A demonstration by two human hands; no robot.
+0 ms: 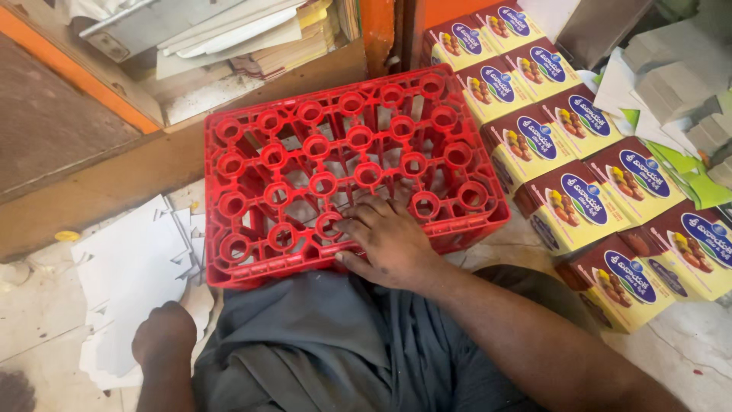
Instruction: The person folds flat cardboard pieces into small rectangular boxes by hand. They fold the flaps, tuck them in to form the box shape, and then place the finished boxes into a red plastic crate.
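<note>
— Pale stone floor [38, 320], dusty and marked, with a wooden ledge [114, 183] running along the back under an orange-edged shelf. What is the person sitting at?

— At a red plastic bottle crate [343, 164], turned so its ringed grid faces up. Its near edge lies against the person's grey cloth-covered lap [320, 351].

— And the hands?

— Right hand [385, 240] lies palm down on the crate's near right part, fingers [358, 221] spread a little and curled over the rings, thumb along the front rim. It presses on the crate rather than pinching anything.

— The left one?

— Left hand [164, 336] is down at the floor beside the lap, knuckles up, resting at the edge of a loose pile of white card sheets [130, 267]. From this angle I cannot tell whether its fingers grip a sheet or only lean on the pile.

— What's on the other side?

— Rows of small yellow printed cartons [579, 152] with blue oval labels and maroon tops, packed side by side in a slanted band just right of the crate, some touching its side. Beyond them, flat grey and green card blanks [671, 84] lie heaped in the corner.

— Anything up on that shelf?

— Stacked papers and booklets [259, 38], lying flat, behind the crate's far left corner.
</note>
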